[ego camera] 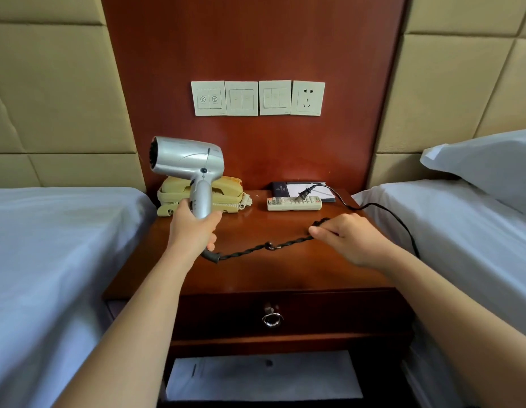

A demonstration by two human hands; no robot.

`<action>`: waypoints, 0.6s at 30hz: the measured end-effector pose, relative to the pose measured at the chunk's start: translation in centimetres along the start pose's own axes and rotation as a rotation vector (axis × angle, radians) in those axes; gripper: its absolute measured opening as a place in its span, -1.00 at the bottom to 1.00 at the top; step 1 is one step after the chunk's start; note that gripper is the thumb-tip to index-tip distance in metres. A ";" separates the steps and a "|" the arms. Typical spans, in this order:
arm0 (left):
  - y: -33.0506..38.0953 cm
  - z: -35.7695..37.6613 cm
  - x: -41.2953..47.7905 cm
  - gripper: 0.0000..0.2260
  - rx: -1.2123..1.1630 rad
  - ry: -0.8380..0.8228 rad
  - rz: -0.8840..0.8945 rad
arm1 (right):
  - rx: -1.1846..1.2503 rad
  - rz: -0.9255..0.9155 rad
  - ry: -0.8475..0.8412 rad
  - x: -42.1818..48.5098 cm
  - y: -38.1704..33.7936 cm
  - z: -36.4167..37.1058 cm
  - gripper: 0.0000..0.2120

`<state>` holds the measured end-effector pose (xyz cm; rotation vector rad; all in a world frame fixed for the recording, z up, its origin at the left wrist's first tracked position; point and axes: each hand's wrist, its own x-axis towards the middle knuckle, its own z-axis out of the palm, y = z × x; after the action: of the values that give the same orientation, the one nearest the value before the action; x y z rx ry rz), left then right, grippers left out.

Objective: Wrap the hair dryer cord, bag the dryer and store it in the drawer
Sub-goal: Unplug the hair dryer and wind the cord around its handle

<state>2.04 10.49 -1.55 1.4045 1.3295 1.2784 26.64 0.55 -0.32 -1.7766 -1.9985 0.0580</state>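
My left hand (194, 228) grips the handle of a silver hair dryer (186, 161), held upright above the wooden nightstand (285, 269) with its nozzle facing left. A black cord (255, 249) runs from the handle's base, twisted, across the nightstand top to my right hand (344, 238), which pinches it. Beyond that hand the cord loops over the right bed's edge and back to its plug (304, 193), which lies on a white remote control (294, 203). The nightstand drawer (285, 315) with a metal ring pull is closed. No bag is identifiable.
A beige telephone (226, 192) stands behind the dryer. A dark notepad folder (303, 188) lies at the back right. A wall socket (308, 98) and switches sit above. White paper-like sheet (264, 375) rests on the lower shelf. Beds flank both sides.
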 end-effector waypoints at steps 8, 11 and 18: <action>-0.4 -1.3 0.4 -0.65 0.302 0.135 0.180 | 0.036 -0.143 -0.321 -0.9 -1.4 2.5 -0.78; -0.2 -1.0 0.1 -0.68 0.394 0.141 0.221 | 0.128 -0.244 -0.299 -1.0 -2.0 2.5 -0.84; 0.4 0.2 -0.7 -0.67 0.396 0.164 0.200 | 0.137 -0.288 -0.022 -0.4 -1.4 0.9 -0.64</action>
<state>2.36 9.80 -1.31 1.7708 1.6533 1.3310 25.04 0.15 -0.78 -1.3975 -2.1891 0.1194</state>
